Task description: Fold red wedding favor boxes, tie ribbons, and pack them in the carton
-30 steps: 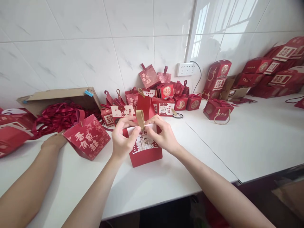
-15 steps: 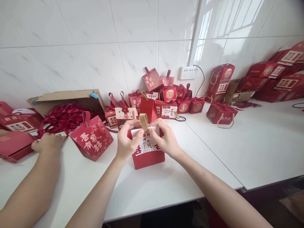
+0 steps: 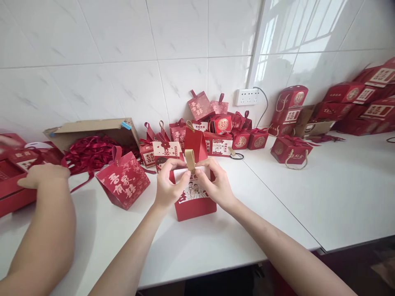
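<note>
A small red gift box (image 3: 195,205) with a white picture flap and a tan loop handle (image 3: 190,160) stands upright on the white table (image 3: 324,193) in front of me. My left hand (image 3: 168,185) pinches the flap on the left of the handle. My right hand (image 3: 216,183) pinches it on the right. Both hands are closed on the top of the box.
Another person's arm and hand (image 3: 43,174) reach to flat red boxes (image 3: 15,181) at far left. A tilted red box (image 3: 123,181) lies beside me. A cardboard carton (image 3: 92,129) spills red ribbons (image 3: 89,150). Several finished red boxes (image 3: 216,131) pile against the tiled wall and at right.
The other person's hand has moved left, away from the tilted red box onto the flat boxes. My hands stay on the box top, fingers pressed closer to the handle.
</note>
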The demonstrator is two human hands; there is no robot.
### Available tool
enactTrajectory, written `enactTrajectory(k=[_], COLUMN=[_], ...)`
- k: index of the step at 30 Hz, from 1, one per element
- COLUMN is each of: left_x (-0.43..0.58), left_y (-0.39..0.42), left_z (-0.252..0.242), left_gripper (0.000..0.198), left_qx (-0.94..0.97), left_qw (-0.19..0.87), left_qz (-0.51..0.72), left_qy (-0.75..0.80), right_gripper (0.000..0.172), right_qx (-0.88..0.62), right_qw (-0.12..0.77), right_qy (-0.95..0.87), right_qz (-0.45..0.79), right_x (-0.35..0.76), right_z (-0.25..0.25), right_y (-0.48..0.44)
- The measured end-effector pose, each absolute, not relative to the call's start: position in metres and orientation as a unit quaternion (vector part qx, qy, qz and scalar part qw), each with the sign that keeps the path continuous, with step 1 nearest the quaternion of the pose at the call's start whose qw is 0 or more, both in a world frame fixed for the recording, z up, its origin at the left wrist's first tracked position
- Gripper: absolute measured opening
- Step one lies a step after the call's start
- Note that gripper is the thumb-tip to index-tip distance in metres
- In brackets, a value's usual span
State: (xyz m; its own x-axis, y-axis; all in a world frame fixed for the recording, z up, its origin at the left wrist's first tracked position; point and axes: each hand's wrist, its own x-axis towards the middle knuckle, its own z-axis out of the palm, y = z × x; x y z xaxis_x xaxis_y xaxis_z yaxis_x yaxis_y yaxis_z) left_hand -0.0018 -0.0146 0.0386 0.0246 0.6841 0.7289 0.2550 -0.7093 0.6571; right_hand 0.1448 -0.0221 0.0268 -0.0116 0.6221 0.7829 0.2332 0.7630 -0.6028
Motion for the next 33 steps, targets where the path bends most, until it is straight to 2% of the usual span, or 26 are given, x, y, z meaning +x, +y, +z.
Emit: enactTrajectory(k=[15,22,33], left_x=[-0.0015,-0.0001,-0.0012], left_y=[-0.0137,-0.0133,-0.0135], left_z=[0.0381,0.0380,0.0344], left_gripper=[0.015,0.014,0.014], left_qx=[0.686,0.674,0.675], left_qw=[0.212,0.235,0.233], left_qz=[0.611,0.610,0.618], left_qy=[0.334,0.345,0.329], right_gripper=[0.010,0.009,0.008], right_qx=[-0.327,-0.350,-0.320], right_qw=[0.626,0.602,0.629], right_qy=[-0.690,-0.689,-0.689], right_qz=[0.159,0.202,0.162], right_x=[0.1447,0.1462,0.1453], right_z=[0.0297,0.0359,0.0269], right_y=[-0.0242,-0.0250,-0.0236])
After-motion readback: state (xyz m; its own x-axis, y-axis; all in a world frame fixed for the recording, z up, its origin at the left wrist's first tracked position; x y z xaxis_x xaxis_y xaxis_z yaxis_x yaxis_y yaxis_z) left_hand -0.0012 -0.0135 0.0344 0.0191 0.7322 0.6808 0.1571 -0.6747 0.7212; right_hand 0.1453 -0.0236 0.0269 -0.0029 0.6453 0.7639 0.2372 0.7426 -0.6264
